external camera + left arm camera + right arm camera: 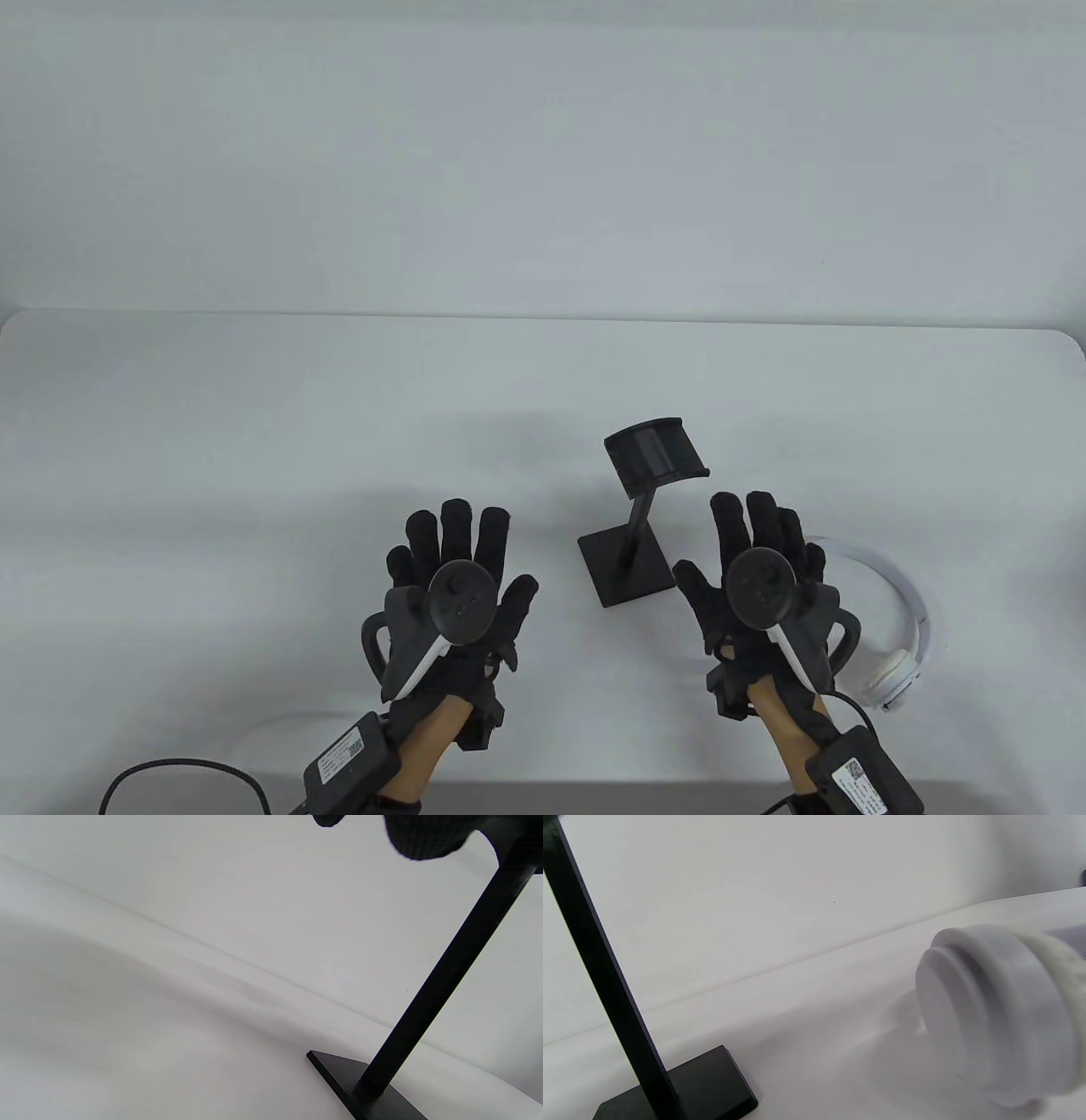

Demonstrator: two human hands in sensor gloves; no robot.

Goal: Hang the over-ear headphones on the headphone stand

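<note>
Headphones [891, 611] flat on table [254, 424], at 3 o'clock of stand [640, 509]; not yet hung.
Left hand [454, 586] and right hand [759, 577] spread, holding nothing. Likely light, rigid band, soft pads; best gripped at band's top arc.

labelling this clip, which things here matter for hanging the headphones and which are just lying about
For the job:
headphones
stand
left hand
right hand

Lying about:
black cable at the table's near left edge
</note>
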